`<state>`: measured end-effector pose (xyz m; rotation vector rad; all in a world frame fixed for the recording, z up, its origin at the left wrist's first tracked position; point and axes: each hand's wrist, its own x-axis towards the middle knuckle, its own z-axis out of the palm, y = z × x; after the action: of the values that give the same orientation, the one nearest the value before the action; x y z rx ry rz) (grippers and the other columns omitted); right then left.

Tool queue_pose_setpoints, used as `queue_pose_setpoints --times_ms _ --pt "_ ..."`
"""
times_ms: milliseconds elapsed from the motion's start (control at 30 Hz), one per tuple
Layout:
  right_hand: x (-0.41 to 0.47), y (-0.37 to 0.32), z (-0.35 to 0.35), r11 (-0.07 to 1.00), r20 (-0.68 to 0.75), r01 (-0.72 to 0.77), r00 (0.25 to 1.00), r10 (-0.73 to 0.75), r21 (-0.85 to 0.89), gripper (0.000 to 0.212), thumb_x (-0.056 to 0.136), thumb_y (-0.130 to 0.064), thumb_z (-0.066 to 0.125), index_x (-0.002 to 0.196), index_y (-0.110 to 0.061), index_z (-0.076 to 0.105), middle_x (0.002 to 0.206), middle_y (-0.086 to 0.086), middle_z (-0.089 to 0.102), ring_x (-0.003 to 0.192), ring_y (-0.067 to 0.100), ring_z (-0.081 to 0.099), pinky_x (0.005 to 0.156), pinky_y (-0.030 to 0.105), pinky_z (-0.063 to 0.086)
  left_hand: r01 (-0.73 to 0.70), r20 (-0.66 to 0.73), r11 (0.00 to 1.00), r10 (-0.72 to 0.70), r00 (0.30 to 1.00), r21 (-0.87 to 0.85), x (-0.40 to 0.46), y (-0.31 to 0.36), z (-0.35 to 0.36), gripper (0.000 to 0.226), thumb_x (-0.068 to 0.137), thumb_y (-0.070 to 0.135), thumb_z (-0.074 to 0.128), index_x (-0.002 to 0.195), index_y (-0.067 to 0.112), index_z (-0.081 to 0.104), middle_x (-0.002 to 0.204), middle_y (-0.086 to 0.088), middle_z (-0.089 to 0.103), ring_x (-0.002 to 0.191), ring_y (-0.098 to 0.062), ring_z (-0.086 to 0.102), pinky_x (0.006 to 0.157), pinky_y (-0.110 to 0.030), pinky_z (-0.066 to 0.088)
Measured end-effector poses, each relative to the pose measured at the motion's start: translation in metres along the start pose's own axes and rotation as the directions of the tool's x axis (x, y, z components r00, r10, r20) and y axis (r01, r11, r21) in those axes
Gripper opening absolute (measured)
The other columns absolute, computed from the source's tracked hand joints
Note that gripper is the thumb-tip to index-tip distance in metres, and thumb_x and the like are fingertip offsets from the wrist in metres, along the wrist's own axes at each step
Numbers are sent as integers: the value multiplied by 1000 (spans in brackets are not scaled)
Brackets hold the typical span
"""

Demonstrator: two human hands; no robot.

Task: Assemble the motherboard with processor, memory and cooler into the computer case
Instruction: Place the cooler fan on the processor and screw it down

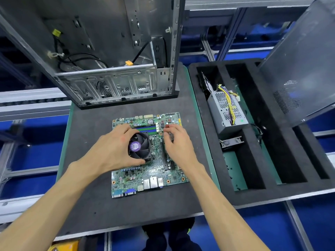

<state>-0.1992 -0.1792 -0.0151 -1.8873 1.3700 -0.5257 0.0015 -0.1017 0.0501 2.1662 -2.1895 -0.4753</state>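
The motherboard (150, 156) lay flat on a dark work mat (94, 205), in front of the open computer case (112, 51) standing upright at the mat's far edge. The left hand (112, 149) curled around the black cooler fan (139, 146) mounted on the board, while the right hand (178, 144) rested on the board just beside it, fingers bent downward, whether pinching anything unclear. To the right, a black foam tray (268, 192) held a grey power supply (226, 111).
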Motion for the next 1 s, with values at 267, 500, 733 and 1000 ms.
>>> queue_pose_setpoints --times_ms 267,500,733,1000 --pt "-3 1 5 1000 3 17 1000 -17 -23 32 104 -24 51 127 -9 66 142 0 48 138 10 36 103 12 22 0 42 1000 -1 999 24 2 4 -1 97 56 78 70 133 23 49 113 10 44 108 -13 48 78 -37 53" --pt "-7 1 8 1000 46 9 999 -8 -12 28 103 -22 52 125 -11 65 153 0 35 144 12 32 102 12 23 12 52 997 -16 999 71 4 5 -3 103 54 83 69 136 25 47 109 11 42 106 -12 48 76 -33 48" --pt "-12 4 10 998 43 52 998 -51 -19 27 101 -17 55 126 -12 62 154 0 33 147 15 29 116 29 32 5 36 999 -4 999 -34 -3 -4 6 100 63 70 75 145 25 40 132 11 45 123 -12 40 90 -38 51" --pt "-13 3 12 997 34 60 998 -58 -53 28 99 -14 58 127 -13 61 157 3 32 151 19 24 119 40 31 -34 -82 998 29 996 -57 -4 -7 19 96 62 72 75 140 25 43 122 11 49 113 -13 43 83 -33 46"
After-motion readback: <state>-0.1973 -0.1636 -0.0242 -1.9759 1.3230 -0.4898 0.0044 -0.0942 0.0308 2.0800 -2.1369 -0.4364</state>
